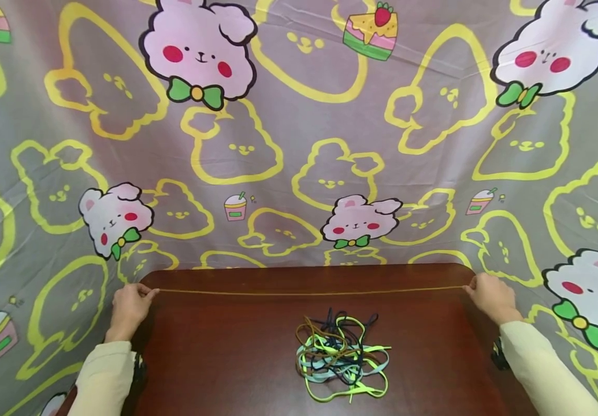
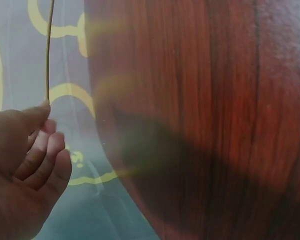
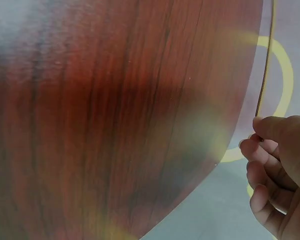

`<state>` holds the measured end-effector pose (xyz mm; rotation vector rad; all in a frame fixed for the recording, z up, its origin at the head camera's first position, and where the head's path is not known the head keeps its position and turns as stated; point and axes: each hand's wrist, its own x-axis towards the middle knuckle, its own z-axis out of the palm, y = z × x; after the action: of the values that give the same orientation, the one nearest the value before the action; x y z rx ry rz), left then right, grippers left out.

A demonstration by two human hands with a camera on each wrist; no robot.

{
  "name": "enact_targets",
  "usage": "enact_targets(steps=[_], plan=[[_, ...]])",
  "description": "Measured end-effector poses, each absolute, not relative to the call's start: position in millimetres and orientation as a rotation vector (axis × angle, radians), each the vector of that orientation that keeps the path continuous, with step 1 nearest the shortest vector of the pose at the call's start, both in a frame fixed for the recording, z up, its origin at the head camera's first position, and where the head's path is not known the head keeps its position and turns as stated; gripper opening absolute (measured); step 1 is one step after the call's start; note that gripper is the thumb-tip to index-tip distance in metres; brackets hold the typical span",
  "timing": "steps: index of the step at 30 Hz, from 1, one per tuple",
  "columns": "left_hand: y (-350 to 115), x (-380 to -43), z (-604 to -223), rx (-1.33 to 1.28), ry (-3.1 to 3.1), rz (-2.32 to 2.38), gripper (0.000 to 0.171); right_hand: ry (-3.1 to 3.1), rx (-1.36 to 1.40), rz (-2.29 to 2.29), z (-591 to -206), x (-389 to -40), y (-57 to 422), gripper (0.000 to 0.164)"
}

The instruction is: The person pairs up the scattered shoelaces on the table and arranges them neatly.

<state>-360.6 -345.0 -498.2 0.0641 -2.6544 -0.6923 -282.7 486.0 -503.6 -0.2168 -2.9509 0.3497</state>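
Note:
A thin golden-brown shoelace point(image 1: 299, 294) stretches across the far part of the table, sagging slightly in the middle. My left hand point(image 1: 131, 307) pinches one end between thumb and fingertips at the table's left side. At the right side, my right hand point(image 1: 490, 296) pinches the other end the same way. In the left wrist view the shoelace point(image 2: 48, 55) runs up from the thumb tip, the other fingers loosely curled below. The right wrist view shows the shoelace point(image 3: 266, 65) rising from the pinch, with a dark tip just below the thumb.
A tangled pile of shoelaces point(image 1: 337, 361), in bright yellow-green, pale blue, black and brown, lies right of centre on the glossy dark red-brown wooden table point(image 1: 226, 358). A grey cloth point(image 1: 288, 127) printed with cartoon rabbits hangs behind the table and along both sides.

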Motion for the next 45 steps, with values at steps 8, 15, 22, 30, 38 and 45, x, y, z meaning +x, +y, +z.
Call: enact_targets(steps=[8, 15, 22, 30, 38, 45], plan=[[-343.5, -369.5, -505.0, 0.109, -2.745, -0.717, 0.022, -2.985, -0.27, 0.379, -507.5, -298.3, 485.8, 0.044], [-344.0, -374.5, -513.8, 0.145, -2.782, -0.704, 0.017, -2.978, -0.329, 0.395, -507.7, -310.7, 489.6, 0.043], [-340.5, -381.3, -519.2, 0.229, -2.74, -0.711, 0.018, -2.991, -0.367, 0.427, -510.6, -316.2, 491.2, 0.043], [-344.9, -382.3, -522.0, 0.173, -2.868, -0.69, 0.017, -3.025, -0.397, 0.484, -519.5, -318.1, 487.4, 0.042], [-349.1, -381.1, -525.8, 0.178, -2.921, -0.678, 0.015, -3.018, -0.397, 0.486, -515.4, -316.1, 483.6, 0.039], [-350.5, -385.2, -531.2, 0.191, -2.906, -0.695, 0.015, -3.012, -0.392, 0.498, -518.6, -315.1, 482.2, 0.038]])
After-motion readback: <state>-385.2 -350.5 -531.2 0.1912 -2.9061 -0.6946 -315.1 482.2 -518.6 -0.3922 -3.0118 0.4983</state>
